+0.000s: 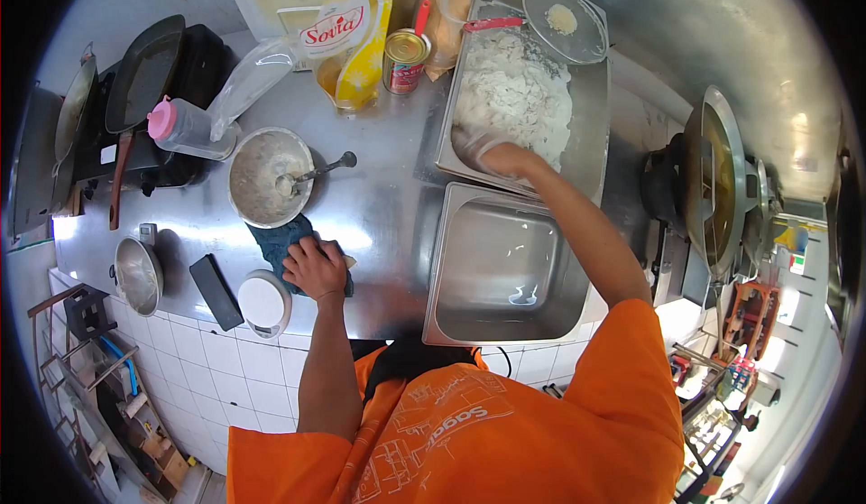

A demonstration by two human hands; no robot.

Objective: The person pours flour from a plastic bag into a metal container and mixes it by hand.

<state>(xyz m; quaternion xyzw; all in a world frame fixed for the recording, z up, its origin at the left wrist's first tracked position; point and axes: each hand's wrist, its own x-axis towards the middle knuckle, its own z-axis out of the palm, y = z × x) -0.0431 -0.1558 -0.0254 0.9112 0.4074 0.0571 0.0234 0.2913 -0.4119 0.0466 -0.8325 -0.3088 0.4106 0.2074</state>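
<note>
The white flour lies in the upper steel pan; it looks light, soft and loose, best cupped from beneath. The right hand dips in at its near edge, grip unclear; the left hand lies spread on a dark cloth.

Around our bowl on the steel table, we see the cloth just below, the bottle above-left, and the scale below.
</note>
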